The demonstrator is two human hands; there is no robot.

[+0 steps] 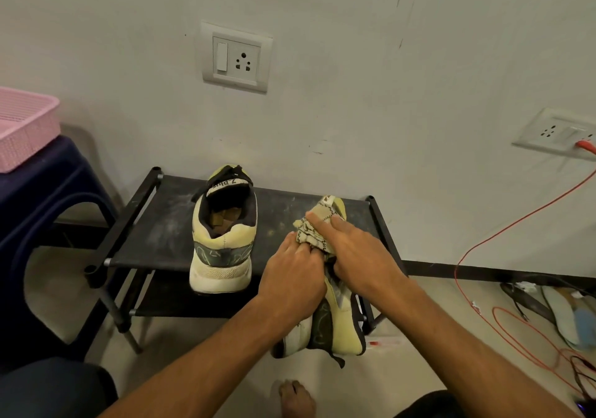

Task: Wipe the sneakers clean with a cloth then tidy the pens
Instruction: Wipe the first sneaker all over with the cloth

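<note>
The left hand [292, 275], right hand [361, 256] and cloth [314, 230] hide the upper of the held sneaker [338, 330].

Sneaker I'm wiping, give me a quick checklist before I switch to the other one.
1. Grip on held sneaker: ok, left hand grips it.
2. Contact of cloth: ok, right hand presses it on the toe end with straight fingers.
3. Is it clean: cannot tell, hands and cloth cover much of it.
4. Reach to other sneaker: ok, it stands upright on the rack, heel toward you.
5. Top of rack clean for setting down: not ok, dusty smears show.
</note>
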